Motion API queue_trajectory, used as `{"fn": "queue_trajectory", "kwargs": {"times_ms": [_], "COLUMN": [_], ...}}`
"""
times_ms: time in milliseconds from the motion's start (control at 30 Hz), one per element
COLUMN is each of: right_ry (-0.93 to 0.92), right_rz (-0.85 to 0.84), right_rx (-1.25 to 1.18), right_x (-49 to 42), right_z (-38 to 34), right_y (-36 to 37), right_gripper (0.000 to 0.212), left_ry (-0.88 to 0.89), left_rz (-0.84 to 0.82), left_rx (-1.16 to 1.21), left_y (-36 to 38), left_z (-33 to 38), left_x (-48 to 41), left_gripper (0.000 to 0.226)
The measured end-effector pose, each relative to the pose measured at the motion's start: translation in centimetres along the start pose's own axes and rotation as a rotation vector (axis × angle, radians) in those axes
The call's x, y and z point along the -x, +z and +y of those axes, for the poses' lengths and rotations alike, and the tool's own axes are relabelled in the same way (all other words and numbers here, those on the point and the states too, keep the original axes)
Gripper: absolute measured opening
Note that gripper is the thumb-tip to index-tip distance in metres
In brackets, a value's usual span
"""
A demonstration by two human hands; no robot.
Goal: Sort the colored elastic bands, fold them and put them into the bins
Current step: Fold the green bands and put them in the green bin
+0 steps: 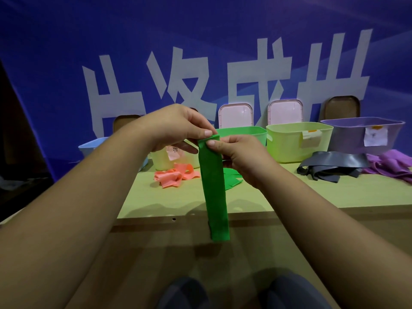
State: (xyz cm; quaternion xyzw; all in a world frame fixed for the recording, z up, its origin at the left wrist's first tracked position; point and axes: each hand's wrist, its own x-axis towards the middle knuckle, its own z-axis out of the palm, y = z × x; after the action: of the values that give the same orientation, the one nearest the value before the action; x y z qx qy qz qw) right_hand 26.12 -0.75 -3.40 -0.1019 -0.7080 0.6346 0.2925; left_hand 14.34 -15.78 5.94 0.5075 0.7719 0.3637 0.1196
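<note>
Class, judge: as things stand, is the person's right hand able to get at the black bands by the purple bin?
Probably not yet: the right hand pinches the green band with the left hand. Nothing on the table blocks the black bands.

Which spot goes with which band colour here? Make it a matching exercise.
1 green band
2 pink bands
3 black bands
4 purple bands

A cut off by the picture's right edge
B pinched by left hand and right hand
C between light green bin and purple bands
D in front of the pale yellow bin

Pairs: 1-B, 2-D, 3-C, 4-A
</note>
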Motion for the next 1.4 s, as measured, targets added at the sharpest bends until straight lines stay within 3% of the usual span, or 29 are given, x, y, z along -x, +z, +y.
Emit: {"fn": "queue_trajectory", "kwargs": {"times_ms": [1000,1167,1400], "right_ry": [-0.097,-0.079,-0.142], "right_rz": [0.067,0.068,0.038], "right_rx": [0.161,0.121,0.17], "right_x": [0.2,-0.2,-0.6], "right_z": [0.2,0.7,1.7], "right_y": [1.0,1.0,0.8], "right_gripper": [0.024,0.038,0.02], "left_ry": [0.016,-0.007,-0.088], "left_rz": [0.025,0.009,-0.044], "left_rx": [-0.129,-0.136,-0.089], "left_y": [-0.6,-0.7,-0.5], "left_z": [0.4,0.2,0.1], "left_x": [0.0,0.0,0.1], "left_gripper": [0.017,0.017,0.015]}}
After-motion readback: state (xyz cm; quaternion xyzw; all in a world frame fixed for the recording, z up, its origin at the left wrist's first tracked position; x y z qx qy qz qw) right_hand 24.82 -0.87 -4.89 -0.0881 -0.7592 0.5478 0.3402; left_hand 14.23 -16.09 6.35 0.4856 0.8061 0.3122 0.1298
